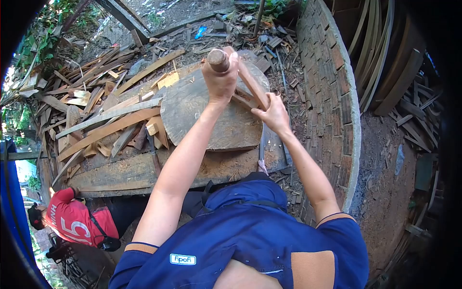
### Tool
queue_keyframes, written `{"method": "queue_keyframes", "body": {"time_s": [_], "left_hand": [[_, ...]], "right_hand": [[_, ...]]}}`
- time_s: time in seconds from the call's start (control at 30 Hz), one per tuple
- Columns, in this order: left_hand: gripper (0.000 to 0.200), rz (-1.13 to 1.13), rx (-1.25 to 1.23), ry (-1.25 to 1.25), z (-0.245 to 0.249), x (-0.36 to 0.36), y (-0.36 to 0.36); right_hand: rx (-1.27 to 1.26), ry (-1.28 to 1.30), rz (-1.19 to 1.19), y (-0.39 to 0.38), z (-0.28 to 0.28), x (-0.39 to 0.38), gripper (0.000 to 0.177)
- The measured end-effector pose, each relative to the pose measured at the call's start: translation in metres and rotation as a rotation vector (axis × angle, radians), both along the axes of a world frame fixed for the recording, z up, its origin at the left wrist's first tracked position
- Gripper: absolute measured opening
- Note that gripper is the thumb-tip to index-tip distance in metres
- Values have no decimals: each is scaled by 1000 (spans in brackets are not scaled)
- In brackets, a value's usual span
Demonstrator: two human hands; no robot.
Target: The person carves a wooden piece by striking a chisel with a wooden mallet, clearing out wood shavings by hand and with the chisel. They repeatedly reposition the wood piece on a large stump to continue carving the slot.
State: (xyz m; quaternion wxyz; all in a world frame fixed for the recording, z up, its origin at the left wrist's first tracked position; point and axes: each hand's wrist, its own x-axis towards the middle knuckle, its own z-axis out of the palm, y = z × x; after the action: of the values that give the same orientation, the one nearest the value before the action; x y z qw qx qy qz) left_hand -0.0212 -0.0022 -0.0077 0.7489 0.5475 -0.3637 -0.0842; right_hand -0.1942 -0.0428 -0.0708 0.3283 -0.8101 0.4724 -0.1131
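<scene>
My left hand [220, 82] is wrapped round a thick wooden handle [218, 59], whose round end points up at the camera. What the handle leads to is hidden below the hand. My right hand [273, 113] grips the near end of a wooden piece [251, 83], which slants up and left behind my left hand. Both hands are over a large round wooden block [192, 115] with a worn, cut top. A second wooden bar [244, 98] lies beneath the piece, close to my right hand.
Scrap boards [108, 123] are heaped left of the block. A curved brick wall [332, 96] rises on the right, with long planks [375, 43] beyond it. A person in a red shirt [77, 219] is at the lower left. Wood chips litter the ground.
</scene>
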Motion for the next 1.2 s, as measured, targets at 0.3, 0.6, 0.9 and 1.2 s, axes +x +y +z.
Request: {"method": "queue_keyframes", "body": {"time_s": [0.3, 0.6, 0.9, 1.2], "left_hand": [[14, 526, -211, 653, -25, 60, 23], [31, 908, -288, 1387, -55, 75, 59], [21, 228, -297, 477, 7, 32, 22], [18, 32, -295, 388, 26, 16, 7]], "right_hand": [[-70, 8, -16, 15, -4, 15, 48], [-48, 30, -34, 17, -4, 19, 48], [-64, 4, -28, 16, -7, 18, 48], [-17, 3, -48, 16, -8, 17, 46]]}}
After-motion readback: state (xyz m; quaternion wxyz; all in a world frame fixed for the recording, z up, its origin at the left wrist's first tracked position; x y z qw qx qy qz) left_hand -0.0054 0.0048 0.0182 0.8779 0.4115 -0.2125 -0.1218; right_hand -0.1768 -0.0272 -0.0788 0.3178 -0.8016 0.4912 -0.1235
